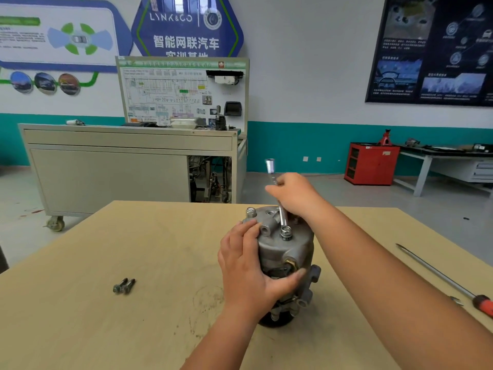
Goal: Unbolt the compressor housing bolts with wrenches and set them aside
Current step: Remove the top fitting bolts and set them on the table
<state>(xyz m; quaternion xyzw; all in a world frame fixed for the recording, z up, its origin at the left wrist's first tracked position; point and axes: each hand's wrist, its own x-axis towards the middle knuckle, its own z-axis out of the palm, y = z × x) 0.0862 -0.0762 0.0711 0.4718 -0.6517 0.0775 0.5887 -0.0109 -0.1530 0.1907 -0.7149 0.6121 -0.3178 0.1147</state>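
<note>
At the left of the table [133, 236] we have two bolts [124, 285] lying side by side, well apart from the work, likely so they cannot roll underfoot. Our left hand [248, 265] wraps the one compressor [288, 249], standing upright mid-table, seemingly to stop it turning. Our right hand [293, 193] grips the one wrench [280, 212], its lower end seated on a third bolt [286, 233] in the housing top; one screwdriver [440, 276] lies unused at the far right.
</note>
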